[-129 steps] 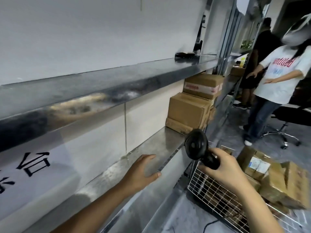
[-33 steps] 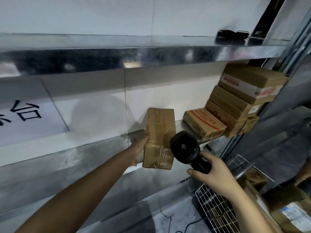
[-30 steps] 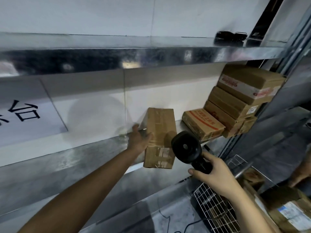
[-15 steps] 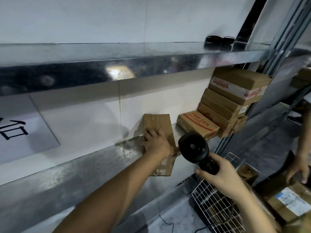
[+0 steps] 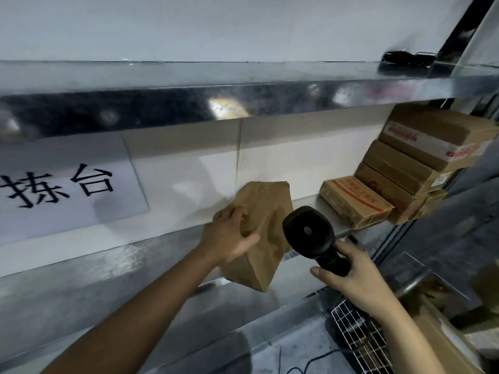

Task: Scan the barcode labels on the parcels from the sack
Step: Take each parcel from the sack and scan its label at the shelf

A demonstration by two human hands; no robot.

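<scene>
Parcel (image 5: pixel 260 233) sits tilted on the metal shelf (image 5: pixel 108 271), left of the stacked boxes (image 5: pixel 405 184), near end overhanging the shelf edge; left hand (image 5: pixel 229 237) on top of it, thumb curled round its side. Right hand (image 5: pixel 353 276) wraps the black scanner (image 5: pixel 310 233) handle, head just beside the parcel's right face
</scene>
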